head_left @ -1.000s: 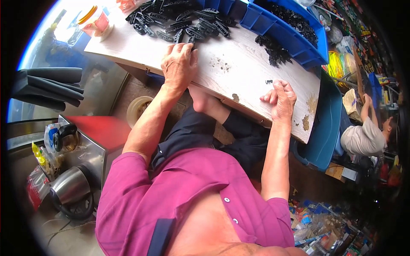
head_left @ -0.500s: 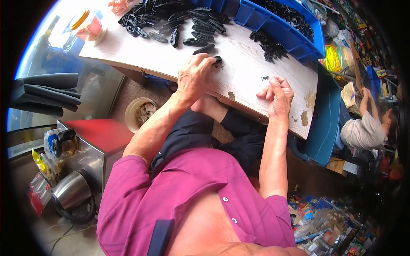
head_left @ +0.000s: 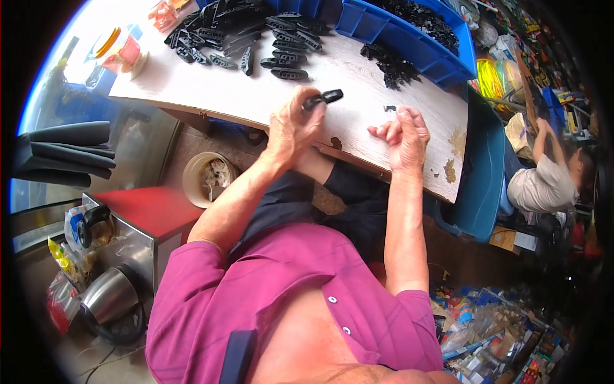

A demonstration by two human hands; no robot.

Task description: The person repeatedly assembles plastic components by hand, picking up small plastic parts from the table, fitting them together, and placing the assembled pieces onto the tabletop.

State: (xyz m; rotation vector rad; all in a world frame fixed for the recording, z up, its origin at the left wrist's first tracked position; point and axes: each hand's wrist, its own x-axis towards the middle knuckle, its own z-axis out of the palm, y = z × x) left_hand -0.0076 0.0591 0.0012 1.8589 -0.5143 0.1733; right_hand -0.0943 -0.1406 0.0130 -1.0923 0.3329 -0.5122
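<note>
My left hand (head_left: 294,125) is closed around a black oblong plastic piece (head_left: 325,98). The piece tilts up to the right, its rounded end sticking out past my thumb and fingers. Farther right, my right hand (head_left: 407,136) is above the pale table with its fingers curled. At its index fingertip is a small black plastic clip (head_left: 389,108), which looks pinched there, though the fingers partly hide the contact. Several similar black oblong pieces (head_left: 289,57) lie in a heap beyond my left hand. A loose pile of small black clips (head_left: 391,67) lies beyond my right hand.
A blue bin (head_left: 409,40) of small black parts stands at the back right. A lidded jar (head_left: 118,50) is at the far left of the table (head_left: 358,109). Below its edge is a bucket (head_left: 208,179); a teal tub (head_left: 476,198) is at right. A co-worker (head_left: 543,182) sits farther right.
My left hand has lifted and turned, so more of the black oblong piece shows. My right hand keeps its curled pose with the clip at its fingertip. The whole view has shifted slightly.
</note>
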